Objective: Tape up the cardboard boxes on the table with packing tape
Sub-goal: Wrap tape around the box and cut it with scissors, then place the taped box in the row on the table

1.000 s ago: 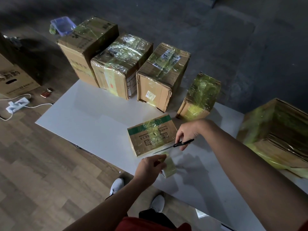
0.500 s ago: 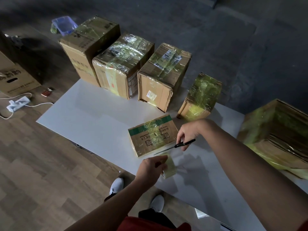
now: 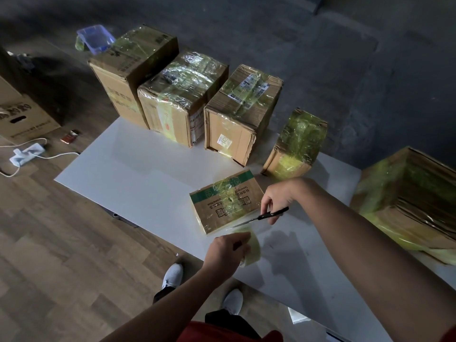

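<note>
A small flat cardboard box (image 3: 225, 201) with a green stripe and clear tape over its top lies near the front edge of the white table (image 3: 138, 174). My left hand (image 3: 225, 251) grips a roll of clear packing tape (image 3: 253, 248) just in front of the box. A strip of tape runs from the roll up to the box's near edge. My right hand (image 3: 277, 197) holds black-handled scissors (image 3: 265, 215), with the blades pointing left at that strip.
Three tall taped boxes (image 3: 182, 99) stand in a row along the table's far edge, with a smaller taped box (image 3: 296, 144) to their right. A large taped box (image 3: 409, 201) sits at the right. A power strip (image 3: 27, 154) and another carton (image 3: 22, 114) lie on the floor at left.
Both hands have stayed almost where they were. The scissors remain at the tape strip between roll and box.
</note>
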The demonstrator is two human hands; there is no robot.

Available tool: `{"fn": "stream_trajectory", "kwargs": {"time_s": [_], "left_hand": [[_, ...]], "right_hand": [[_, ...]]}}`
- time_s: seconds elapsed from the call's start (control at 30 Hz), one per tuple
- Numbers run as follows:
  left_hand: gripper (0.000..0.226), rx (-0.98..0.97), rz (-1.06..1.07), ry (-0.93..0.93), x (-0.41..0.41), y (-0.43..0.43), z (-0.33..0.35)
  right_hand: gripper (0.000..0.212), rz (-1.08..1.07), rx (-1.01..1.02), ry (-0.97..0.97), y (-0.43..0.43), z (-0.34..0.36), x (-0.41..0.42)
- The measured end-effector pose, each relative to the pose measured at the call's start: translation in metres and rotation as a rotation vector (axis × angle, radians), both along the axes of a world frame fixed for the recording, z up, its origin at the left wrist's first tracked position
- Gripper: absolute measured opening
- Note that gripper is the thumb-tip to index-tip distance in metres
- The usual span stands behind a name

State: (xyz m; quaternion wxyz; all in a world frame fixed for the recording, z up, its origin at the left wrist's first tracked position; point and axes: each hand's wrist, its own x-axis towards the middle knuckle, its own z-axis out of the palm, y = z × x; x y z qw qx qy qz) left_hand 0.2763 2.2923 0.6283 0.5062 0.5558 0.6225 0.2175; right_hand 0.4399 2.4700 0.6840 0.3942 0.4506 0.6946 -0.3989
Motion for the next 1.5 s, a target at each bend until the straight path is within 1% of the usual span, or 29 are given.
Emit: {"fn": "stream_trajectory", "kwargs": {"time_s": [0.07,0.23,0.33,0.43,0.47,0.53,0.57,0.63,0.73,0.87,0.93,1.03,1.17,1.27,1.33,1.43,1.5], "left_hand": [[0.032,-0.004,-0.019,-0.001,0.002,-0.002,0.0],[0.034,-0.031,-0.057,-0.022,0.01,-0.006,-0.003],[0.033,-0.03,-0.058,-0.024,0.016,-0.003,-0.004],[0.036,-0.123,0.0,-0.101,0.026,0.004,-0.002],[0.031,-0.139,-0.001,-0.131,0.03,0.005,0.0],[0.014,-0.121,-0.031,-0.15,0.039,0.006,0.001],[0.018,-0.102,-0.055,-0.15,0.044,0.006,0.0],[0.034,-0.09,-0.068,-0.152,0.054,0.008,-0.002],[0.043,-0.092,-0.029,-0.166,0.07,0.014,-0.002],[0.041,-0.065,-0.088,-0.058,0.089,0.02,-0.005],[0.041,-0.036,-0.095,0.026,0.094,0.022,-0.007],[0.043,0.014,-0.104,0.144,0.095,0.028,-0.015],[0.042,-0.098,-0.071,0.142,0.093,0.035,-0.022],[0.041,-0.127,-0.146,0.13,0.095,0.036,-0.024],[0.042,-0.072,-0.252,0.154,0.096,0.036,-0.023],[0.053,0.026,-0.361,0.226,0.093,0.038,-0.016],[0.044,0.136,-0.388,0.223,0.088,0.039,-0.01]], "right_hand": [[0.036,-0.006,-0.011,-0.01,-0.002,0.0,-0.001],[0.039,-0.009,0.039,-0.058,-0.008,0.001,0.005],[0.042,-0.096,0.08,-0.056,-0.018,0.0,0.023],[0.04,-0.213,0.128,-0.044,-0.037,-0.003,0.051],[0.037,-0.25,0.155,-0.039,-0.045,-0.005,0.06],[0.028,-0.317,0.224,-0.027,-0.064,-0.011,0.077],[0.026,-0.337,0.282,-0.026,-0.076,-0.016,0.085],[0.027,-0.349,0.428,-0.066,-0.099,-0.026,0.097],[0.032,-0.344,0.623,-0.173,-0.134,-0.046,0.107],[0.029,-0.44,0.71,-0.243,-0.176,-0.064,0.115],[0.026,-0.43,0.75,-0.283,-0.189,-0.069,0.115],[0.026,-0.432,0.883,-0.304,-0.195,-0.067,0.11],[0.025,-0.482,0.848,-0.262,-0.198,-0.075,0.108],[0.022,-0.508,0.937,-0.228,-0.195,-0.07,0.104],[0.023,-0.545,0.965,-0.213,-0.191,-0.065,0.099],[0.027,-0.588,0.994,-0.146,-0.181,-0.057,0.088],[0.029,-0.586,1.034,-0.086,-0.175,-0.053,0.075]]}}
